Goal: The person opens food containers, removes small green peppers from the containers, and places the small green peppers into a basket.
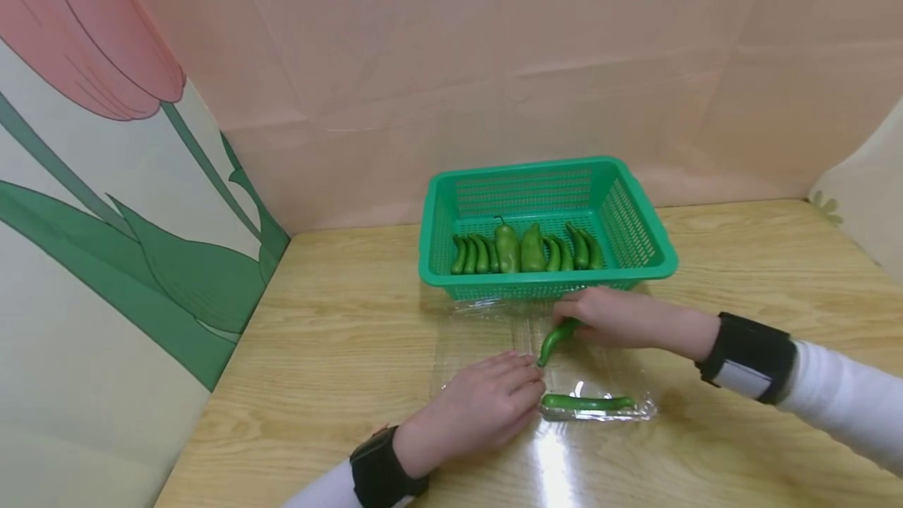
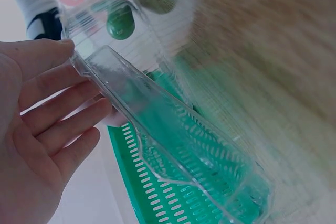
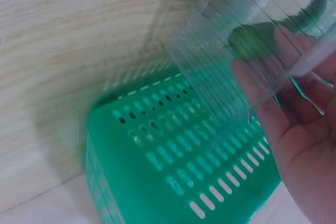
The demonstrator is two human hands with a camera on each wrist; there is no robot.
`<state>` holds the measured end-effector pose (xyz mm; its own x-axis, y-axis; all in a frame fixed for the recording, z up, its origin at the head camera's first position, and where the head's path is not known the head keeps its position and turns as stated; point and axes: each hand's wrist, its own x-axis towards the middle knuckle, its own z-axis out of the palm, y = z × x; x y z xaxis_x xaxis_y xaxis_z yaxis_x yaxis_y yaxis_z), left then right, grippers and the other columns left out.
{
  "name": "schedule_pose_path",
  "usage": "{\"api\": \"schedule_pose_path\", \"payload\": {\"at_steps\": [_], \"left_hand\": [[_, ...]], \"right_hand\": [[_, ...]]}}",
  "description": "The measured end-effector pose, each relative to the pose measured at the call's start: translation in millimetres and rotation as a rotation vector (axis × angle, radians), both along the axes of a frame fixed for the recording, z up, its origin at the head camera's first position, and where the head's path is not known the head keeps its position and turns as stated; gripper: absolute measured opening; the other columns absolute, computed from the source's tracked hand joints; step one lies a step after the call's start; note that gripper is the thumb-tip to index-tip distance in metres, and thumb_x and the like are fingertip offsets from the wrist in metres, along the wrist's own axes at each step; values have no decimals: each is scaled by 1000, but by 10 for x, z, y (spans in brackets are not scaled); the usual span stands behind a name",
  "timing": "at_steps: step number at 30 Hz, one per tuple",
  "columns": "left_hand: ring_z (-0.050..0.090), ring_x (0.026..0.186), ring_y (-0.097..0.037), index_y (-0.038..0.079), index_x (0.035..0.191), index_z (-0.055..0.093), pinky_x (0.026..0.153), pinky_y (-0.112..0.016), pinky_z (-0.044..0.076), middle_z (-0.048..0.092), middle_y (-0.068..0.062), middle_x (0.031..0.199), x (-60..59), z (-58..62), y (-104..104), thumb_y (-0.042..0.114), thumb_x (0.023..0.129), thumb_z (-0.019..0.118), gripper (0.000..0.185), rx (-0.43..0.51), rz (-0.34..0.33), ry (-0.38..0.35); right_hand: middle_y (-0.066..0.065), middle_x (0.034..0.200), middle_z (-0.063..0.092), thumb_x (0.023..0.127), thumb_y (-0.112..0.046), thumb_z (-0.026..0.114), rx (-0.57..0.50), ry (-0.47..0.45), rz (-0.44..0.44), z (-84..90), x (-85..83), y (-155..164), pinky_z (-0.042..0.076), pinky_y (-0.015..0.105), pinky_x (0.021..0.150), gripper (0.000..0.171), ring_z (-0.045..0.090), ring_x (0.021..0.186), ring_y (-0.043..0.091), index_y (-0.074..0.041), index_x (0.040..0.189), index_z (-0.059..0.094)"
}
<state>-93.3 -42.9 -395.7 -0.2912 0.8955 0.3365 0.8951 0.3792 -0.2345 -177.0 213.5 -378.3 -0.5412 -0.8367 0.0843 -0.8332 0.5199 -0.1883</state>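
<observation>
A clear plastic clamshell box lies unfolded on the table in front of a green basket. One long green chili pepper lies along the front wall of its right half. My right hand pinches another curved green chili pepper by its upper end, tilted over that half, its lower tip close to the left fingertips. In the right wrist view, this pepper shows through the clear wall. My left hand rests at the box's middle fold, its fingers extended; in the left wrist view, the thumb touches a box corner.
Behind the box stands the green plastic basket, its rim overlapping the box's back edge in the head view. Inside lie several slim chili peppers and two broader green peppers. The wooden table meets a pink cloth backdrop.
</observation>
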Motion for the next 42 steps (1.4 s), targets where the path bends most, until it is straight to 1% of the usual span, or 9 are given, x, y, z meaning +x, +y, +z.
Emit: {"api": "schedule_pose_path", "payload": {"at_steps": [4,7,10,16,20,25,31,39,42], "left_hand": [[56,121,-18,15,116,66,110,-32,39,63,-3,125,-1,-4,0,29,96,52,28,1,-2,3],[56,121,-18,15,116,66,110,-32,39,64,-3,124,-1,-7,2,28,96,52,28,5,-4,-1],[57,121,-18,15,116,66,111,-32,38,64,-2,124,0,-7,1,27,96,52,28,9,-5,-6],[57,120,-17,14,116,66,111,-32,39,63,-2,124,-5,-21,4,29,96,53,28,-2,1,-33],[57,120,-17,14,115,66,111,-32,38,64,-2,124,-7,-32,6,29,95,54,28,-2,5,-48],[57,120,-17,14,115,66,110,-32,39,64,-3,123,-1,-21,5,30,95,54,28,1,2,-35],[57,120,-18,15,115,66,111,-32,39,64,-3,124,6,-10,4,30,96,53,28,-9,3,-28],[57,120,-18,15,116,66,110,-32,39,64,-2,124,2,-10,-4,30,96,53,28,0,-3,-8],[57,120,-18,14,115,66,110,-33,39,64,-3,124,1,-17,-5,30,96,53,28,1,-3,-7]], "right_hand": [[-3,89,67,74,0,74,-22,54,3,61,12,24,58,26,69,27,65,81,14,-14,95,65],[-4,91,66,76,-1,73,-11,93,-11,97,19,40,58,28,68,27,65,83,13,-15,97,65],[-5,92,65,78,-3,73,0,108,-21,125,33,53,57,27,68,26,65,83,12,-17,99,65],[-6,95,65,79,-4,73,-12,108,-14,189,76,74,57,25,67,29,64,84,10,-17,103,64],[-6,95,64,78,-3,72,-53,104,-8,262,108,78,57,23,67,30,64,83,9,-15,104,63],[-2,95,64,79,-2,70,-106,112,-12,355,119,72,57,22,64,30,64,79,9,-9,106,61],[3,94,65,79,0,69,-144,125,-27,413,63,100,56,18,60,32,64,73,9,-3,109,58],[0,90,63,79,1,68,-173,87,-20,502,-13,117,57,17,61,31,66,75,10,-3,108,56],[-1,89,62,79,1,67,-173,72,-35,544,-37,115,56,16,61,30,66,74,9,-4,107,56]]}}
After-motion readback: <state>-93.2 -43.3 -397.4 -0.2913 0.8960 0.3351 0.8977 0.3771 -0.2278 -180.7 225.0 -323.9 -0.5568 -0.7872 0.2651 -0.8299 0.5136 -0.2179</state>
